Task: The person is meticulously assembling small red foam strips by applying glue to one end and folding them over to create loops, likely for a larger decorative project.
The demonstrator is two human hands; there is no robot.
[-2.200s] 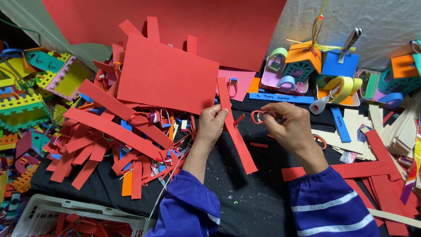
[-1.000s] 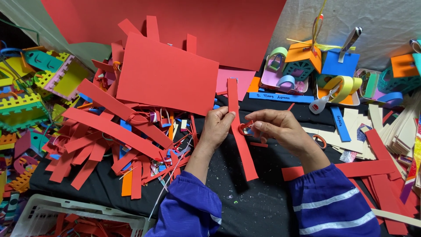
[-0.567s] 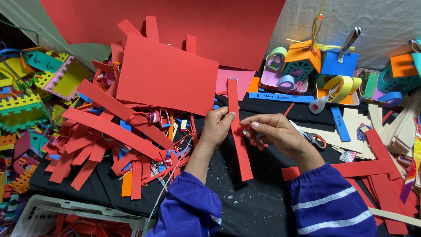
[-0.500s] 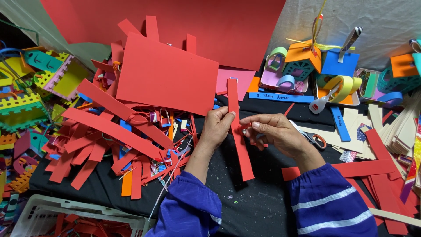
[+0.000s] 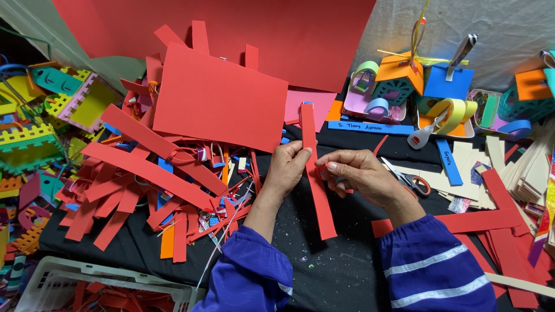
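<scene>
Mid-alignment, it seems: the left hand [image 5: 287, 171] pinches the long red foam strip [image 5: 315, 173] at centre, running twelve to six, while the right hand [image 5: 361, 174] pinches its three-o'clock edge; next likely needs steady pressing.

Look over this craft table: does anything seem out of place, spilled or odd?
Yes: red foam strips lie in a tangled heap left of the left hand, and scissors sit half hidden behind the right hand.
</scene>
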